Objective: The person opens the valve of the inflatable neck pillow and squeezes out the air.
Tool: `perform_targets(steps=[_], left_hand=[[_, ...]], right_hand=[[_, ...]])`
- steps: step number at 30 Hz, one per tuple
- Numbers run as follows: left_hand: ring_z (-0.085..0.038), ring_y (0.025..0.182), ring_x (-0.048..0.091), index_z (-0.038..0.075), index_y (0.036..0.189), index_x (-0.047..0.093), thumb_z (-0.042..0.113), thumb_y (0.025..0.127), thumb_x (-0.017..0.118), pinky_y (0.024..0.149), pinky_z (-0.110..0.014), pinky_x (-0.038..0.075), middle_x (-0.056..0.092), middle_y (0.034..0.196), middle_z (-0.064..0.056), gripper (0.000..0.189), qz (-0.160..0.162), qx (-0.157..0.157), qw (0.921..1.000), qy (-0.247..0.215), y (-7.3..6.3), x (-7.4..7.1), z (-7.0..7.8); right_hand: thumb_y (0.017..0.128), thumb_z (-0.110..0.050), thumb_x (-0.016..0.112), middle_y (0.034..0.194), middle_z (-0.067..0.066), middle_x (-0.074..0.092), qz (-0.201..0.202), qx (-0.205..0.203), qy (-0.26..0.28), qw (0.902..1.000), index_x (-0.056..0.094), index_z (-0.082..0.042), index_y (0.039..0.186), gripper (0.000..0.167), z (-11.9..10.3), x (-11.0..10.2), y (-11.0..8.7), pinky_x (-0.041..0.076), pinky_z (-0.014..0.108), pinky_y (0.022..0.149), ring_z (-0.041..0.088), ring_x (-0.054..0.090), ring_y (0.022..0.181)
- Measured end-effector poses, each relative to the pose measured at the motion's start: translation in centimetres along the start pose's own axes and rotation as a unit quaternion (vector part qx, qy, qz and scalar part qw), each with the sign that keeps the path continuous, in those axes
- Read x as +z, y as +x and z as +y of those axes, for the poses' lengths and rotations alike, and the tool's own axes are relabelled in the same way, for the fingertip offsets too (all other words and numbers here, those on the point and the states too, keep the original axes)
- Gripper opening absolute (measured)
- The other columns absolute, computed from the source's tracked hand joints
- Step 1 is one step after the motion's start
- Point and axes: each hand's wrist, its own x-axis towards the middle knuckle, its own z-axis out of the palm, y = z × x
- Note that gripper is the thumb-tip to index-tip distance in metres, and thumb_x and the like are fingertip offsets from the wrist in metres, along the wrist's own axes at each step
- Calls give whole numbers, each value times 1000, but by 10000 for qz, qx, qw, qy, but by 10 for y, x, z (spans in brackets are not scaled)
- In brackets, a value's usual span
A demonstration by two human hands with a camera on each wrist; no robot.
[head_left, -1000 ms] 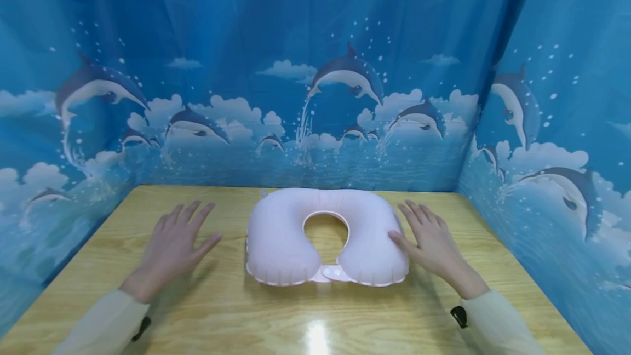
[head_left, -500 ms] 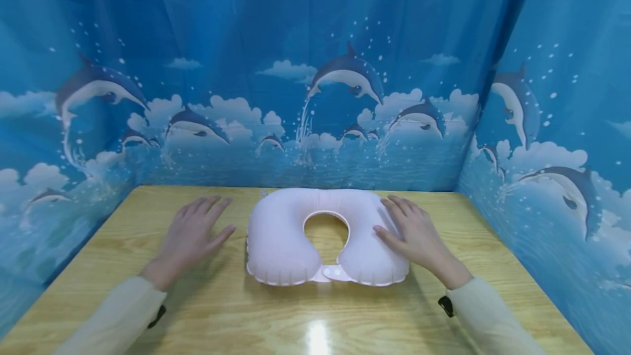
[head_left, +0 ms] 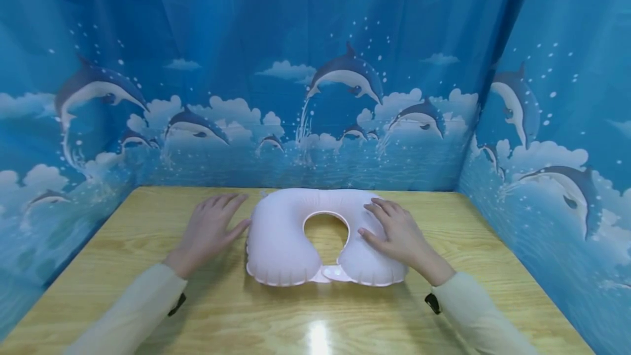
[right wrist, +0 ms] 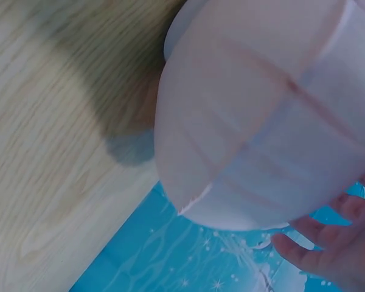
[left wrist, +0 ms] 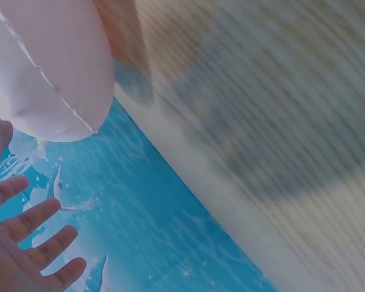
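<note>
A pale pink inflated U-shaped neck pillow (head_left: 283, 234) lies on the wooden table, its opening facing the person and a snap strap (head_left: 334, 273) joining the two ends. My left hand (head_left: 209, 230) is spread beside the pillow's left side, thumb tip right at its edge. Over the pillow's right arm is my right hand (head_left: 400, 234), fingers loosely extended. The left wrist view shows the left hand (left wrist: 24, 243) with fingers apart below the pillow's seamed side (left wrist: 55, 67). In the right wrist view, the right hand's fingers (right wrist: 310, 252) appear beyond the pillow's bulging side (right wrist: 249, 121).
The light wooden table (head_left: 315, 316) runs back to a blue curtain (head_left: 236, 70) printed with dolphins and clouds. Curtain also hangs along the left and right sides. Black wrist straps (head_left: 432, 304) show at the pale sleeves (head_left: 473, 311).
Both hands have moved inward: the left one rightward up to the pillow's side, the right one leftward farther over the pillow's right arm. The pillow stays in place.
</note>
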Motion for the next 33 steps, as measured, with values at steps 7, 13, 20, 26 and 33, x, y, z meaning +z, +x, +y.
perform_targets(steps=[7, 13, 20, 26, 33], left_hand=[[-38, 112, 50, 14, 132, 47, 46, 87, 55, 90, -58, 38, 54, 126, -15, 56, -36, 0, 10000, -13, 10, 1, 5], [-36, 111, 52, 14, 131, 48, 44, 88, 54, 91, -56, 38, 56, 123, -13, 53, -29, 8, 10000, -68, 20, 4, 4], [-35, 108, 52, 15, 129, 49, 44, 89, 54, 89, -55, 39, 57, 121, -13, 50, -88, -133, 9998, -113, 33, 7, 2], [-35, 105, 53, 16, 127, 52, 42, 88, 55, 86, -54, 40, 59, 118, -12, 47, -66, -119, 9998, -177, 42, 9, 2], [-33, 105, 53, 18, 126, 52, 40, 88, 56, 87, -53, 39, 59, 119, -11, 44, -364, -222, 9990, -157, 53, 13, 1]], right_hand=[[81, -47, 59, 129, 13, 52, -141, 90, -150, 9997, 56, -13, 121, 52, -7, 8, 2, 40, 58, 88, 39, 47, 117], [81, -47, 60, 130, 14, 51, -155, 181, -201, 9995, 57, -14, 119, 51, -12, 12, 3, 39, 61, 87, 44, 42, 120], [81, -46, 59, 131, 16, 49, -150, 274, -140, 9994, 59, -14, 116, 47, -14, 14, 3, 36, 64, 89, 46, 39, 122], [81, -45, 59, 133, 15, 47, -143, 352, -59, 9993, 61, -15, 113, 44, -15, 17, 1, 33, 64, 91, 46, 36, 124], [81, -44, 59, 134, 15, 47, -98, 401, 43, 9991, 62, -15, 111, 42, -17, 18, 0, 31, 64, 93, 45, 35, 125]])
